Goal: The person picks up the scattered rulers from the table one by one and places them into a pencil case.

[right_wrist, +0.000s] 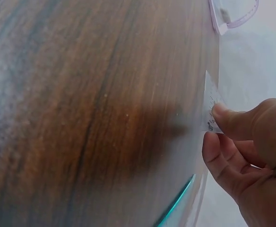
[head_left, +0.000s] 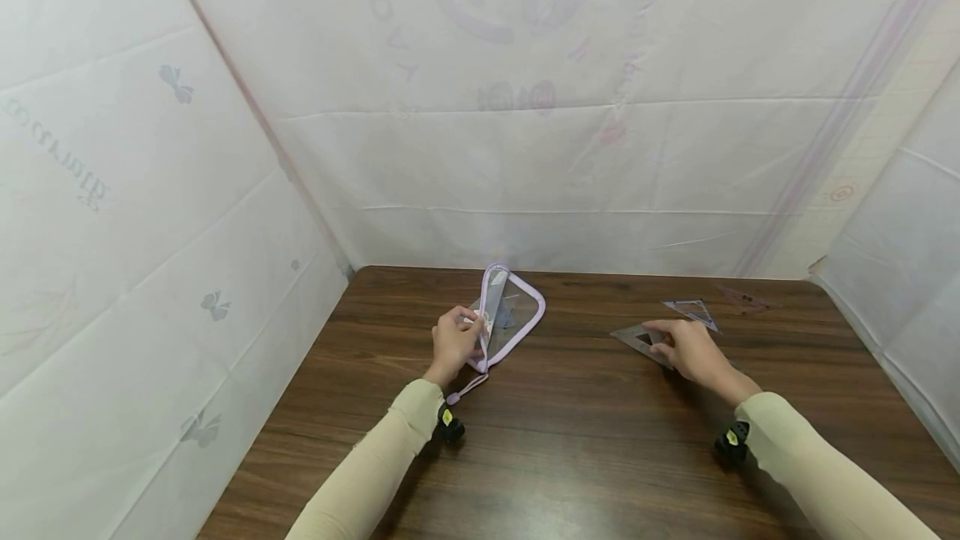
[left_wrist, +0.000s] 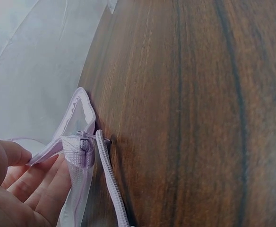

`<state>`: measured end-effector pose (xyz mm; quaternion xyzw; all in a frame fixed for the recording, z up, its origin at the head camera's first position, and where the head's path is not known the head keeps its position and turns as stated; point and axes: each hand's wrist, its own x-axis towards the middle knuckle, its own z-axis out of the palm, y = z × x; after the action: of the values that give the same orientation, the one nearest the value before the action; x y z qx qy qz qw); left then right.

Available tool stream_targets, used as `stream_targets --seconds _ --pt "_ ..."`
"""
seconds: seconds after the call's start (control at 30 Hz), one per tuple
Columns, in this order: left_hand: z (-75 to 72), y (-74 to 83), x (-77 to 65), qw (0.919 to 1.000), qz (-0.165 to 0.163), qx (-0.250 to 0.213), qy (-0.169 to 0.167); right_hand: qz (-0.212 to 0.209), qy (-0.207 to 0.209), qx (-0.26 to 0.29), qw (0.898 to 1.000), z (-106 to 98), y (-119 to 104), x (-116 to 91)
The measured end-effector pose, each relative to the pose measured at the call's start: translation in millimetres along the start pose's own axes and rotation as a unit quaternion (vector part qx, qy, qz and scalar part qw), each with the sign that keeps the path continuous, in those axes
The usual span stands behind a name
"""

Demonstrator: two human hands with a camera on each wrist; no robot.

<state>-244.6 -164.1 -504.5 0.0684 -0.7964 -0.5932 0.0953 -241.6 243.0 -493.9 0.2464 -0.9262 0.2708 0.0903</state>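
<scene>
My left hand (head_left: pixel 453 344) pinches the near left edge of a see-through zip pouch (head_left: pixel 534 319) with lilac trim. The pouch's mouth gapes, and a clear ruler (head_left: pixel 494 294) and a bluish piece show inside. In the left wrist view, thumb and fingers grip the lilac edge (left_wrist: pixel 50 150) beside the zip end. To the right, my right hand (head_left: pixel 697 352) pinches a clear set square (head_left: pixel 633 336) between thumb and fingers, close over the table. The right wrist view shows dark print on this set square (right_wrist: pixel 211 111); its far part is hidden by the hand.
Beyond the right hand, a blue-edged set square (head_left: pixel 686 302) and a reddish set square (head_left: pixel 748 301) lie on the brown wooden table (head_left: pixel 585 457). A lilac strap (head_left: pixel 468 387) trails from the pouch. White sheeting (head_left: pixel 562 173) hangs behind the table and at both sides.
</scene>
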Motion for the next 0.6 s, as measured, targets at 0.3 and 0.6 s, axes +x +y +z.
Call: stream_targets --seconds 0.3,0.6 --pt "0.0 0.6 -0.4 1.0000 -0.002 0.005 0.001 0.022 -0.009 -0.009 1.000 -2.3 0.6 1.7" --pt "-0.1 -0.3 0.4 1.0000 -0.002 -0.002 0.000 0.026 -0.015 0.005 1.000 -5.6 3.3 3.3"
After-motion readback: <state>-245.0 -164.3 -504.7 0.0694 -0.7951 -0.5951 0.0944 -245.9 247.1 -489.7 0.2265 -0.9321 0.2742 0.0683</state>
